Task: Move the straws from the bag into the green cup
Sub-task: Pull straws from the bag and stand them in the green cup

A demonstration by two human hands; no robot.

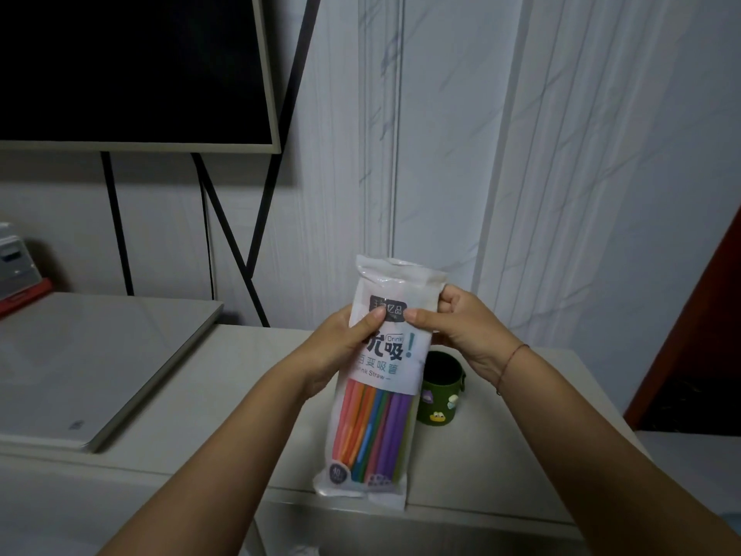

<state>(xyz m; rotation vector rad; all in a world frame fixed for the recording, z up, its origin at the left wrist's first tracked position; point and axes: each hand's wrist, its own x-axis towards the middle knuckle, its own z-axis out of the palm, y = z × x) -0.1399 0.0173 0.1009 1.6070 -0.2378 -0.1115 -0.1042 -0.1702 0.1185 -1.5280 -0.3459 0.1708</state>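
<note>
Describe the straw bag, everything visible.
The straw bag is a tall, white-and-clear plastic pouch, held upright above the counter. A printed label reads "Drink Straw"; the clear lower part shows coloured straws: pink, orange, blue, green, purple. Its top looks crumpled and closed. The left hand and right hand pinch its upper part. It partly hides the green cup behind.

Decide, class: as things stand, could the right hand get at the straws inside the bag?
Probably not yet. The right hand and left hand both grip the bag, whose top looks closed, so the straws stay sealed behind plastic.
</note>
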